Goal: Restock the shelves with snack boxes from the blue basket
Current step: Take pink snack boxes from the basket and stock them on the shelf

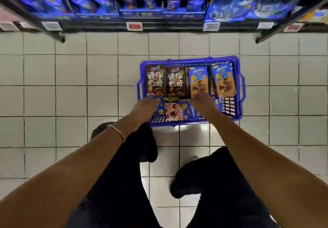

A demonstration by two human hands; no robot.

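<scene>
Left hand point(146, 108) and right hand point(202, 101), grip unclear through blur, flank the snack box point(174, 112) lying crosswise between them in the blue basket point(238, 107), equally near.

Blue basket point(237, 92), brown boxes point(155, 81), pale tiled floor point(71, 71)

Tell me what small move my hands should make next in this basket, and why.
Probably close the fingers on the box ends and lift. The left hand sits at the near end of the left brown box, the right hand at an orange-and-blue box, both in the blue basket; blur hides whether either grips.
</scene>
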